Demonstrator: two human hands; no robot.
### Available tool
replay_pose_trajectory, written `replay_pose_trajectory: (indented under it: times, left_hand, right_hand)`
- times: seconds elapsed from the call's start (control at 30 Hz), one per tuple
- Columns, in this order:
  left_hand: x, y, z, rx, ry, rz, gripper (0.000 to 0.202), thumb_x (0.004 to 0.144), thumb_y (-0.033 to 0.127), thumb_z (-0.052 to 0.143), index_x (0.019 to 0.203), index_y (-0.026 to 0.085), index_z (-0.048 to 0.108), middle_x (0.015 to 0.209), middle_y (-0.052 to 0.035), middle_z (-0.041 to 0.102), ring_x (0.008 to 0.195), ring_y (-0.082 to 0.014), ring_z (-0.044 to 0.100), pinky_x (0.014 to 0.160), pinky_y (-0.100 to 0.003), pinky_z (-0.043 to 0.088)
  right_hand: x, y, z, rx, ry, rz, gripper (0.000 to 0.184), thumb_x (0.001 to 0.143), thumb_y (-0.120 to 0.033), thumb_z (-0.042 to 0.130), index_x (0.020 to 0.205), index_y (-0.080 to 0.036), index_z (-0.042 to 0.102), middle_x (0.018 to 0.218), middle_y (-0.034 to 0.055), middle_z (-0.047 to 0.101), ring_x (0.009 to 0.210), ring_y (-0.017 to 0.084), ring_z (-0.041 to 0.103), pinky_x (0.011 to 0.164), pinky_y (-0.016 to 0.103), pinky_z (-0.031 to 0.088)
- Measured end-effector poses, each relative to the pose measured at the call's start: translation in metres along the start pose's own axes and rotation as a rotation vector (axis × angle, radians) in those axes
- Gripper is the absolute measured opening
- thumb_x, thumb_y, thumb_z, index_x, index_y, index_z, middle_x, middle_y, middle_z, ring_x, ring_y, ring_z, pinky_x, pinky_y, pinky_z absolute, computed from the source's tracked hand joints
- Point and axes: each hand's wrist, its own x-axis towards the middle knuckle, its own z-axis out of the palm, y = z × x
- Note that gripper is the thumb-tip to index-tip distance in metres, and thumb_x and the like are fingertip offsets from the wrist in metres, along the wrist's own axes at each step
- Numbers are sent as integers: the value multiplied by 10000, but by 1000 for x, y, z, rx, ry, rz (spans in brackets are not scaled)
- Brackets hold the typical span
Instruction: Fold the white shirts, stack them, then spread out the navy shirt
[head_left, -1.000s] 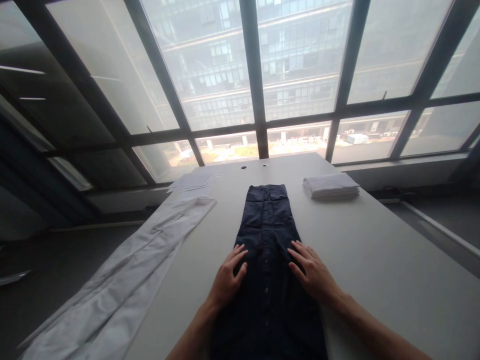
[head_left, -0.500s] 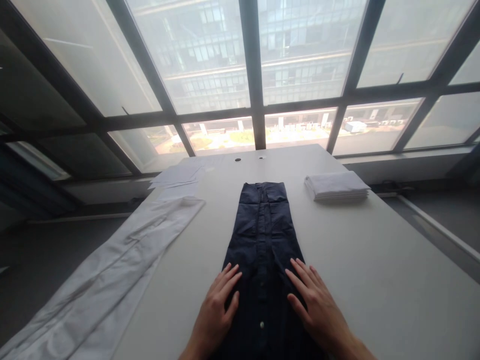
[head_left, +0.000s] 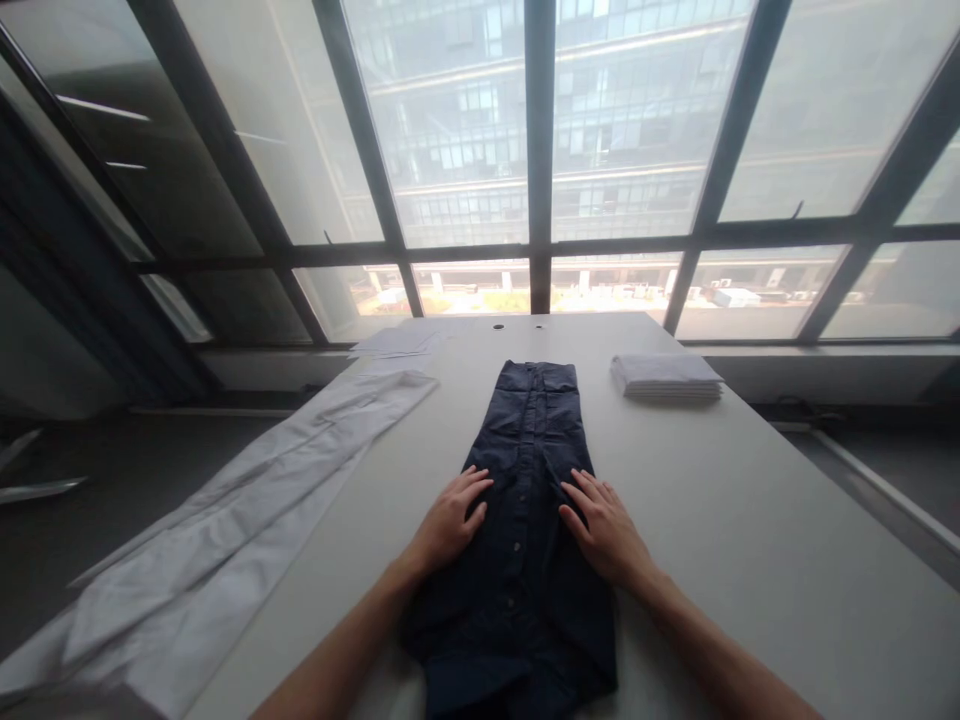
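A dark navy button-up shirt (head_left: 529,440) lies folded into a long narrow strip down the middle of the white table (head_left: 750,520). My left hand (head_left: 450,515) rests flat on the shirt's left side, fingers spread. My right hand (head_left: 604,525) lies flat on the right side, fingers stretched out. A row of buttons runs between the two hands. Neither hand grips anything.
A long white garment (head_left: 247,510) stretches along the table's left edge and hangs over it. A stack of folded white cloth (head_left: 664,377) sits at the far right. White sheets (head_left: 397,342) lie at the far left corner. Large windows rise behind the table.
Both hands slid along the shirt, toward me and then away again, staying flat on it. The view has pulled back, and the shirt's near end shows now.
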Motion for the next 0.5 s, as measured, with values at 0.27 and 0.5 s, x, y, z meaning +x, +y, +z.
replay_pose_trajectory:
  times: [0.27, 0.5]
  left_hand:
    - [-1, 2, -1, -28, -15, 3, 418, 951, 238, 535, 1353, 231, 648, 1494, -52, 563, 1462, -246, 421, 1229, -477, 343]
    - [-4, 9, 0, 4, -39, -55, 424, 962, 228, 513, 1368, 229, 634, 1519, -51, 535, 1486, -252, 380, 1244, -515, 303]
  right_hand:
    - [-1, 7, 2, 11, 17, -22, 533, 1036, -516, 385, 1438, -230, 587, 1589, 89, 449, 1493, 282, 362, 1234, 523, 259]
    - [-1, 8, 1, 27, -9, -16, 528, 1037, -499, 388, 1449, -226, 576, 1607, 72, 421, 1502, 278, 347, 1246, 513, 249]
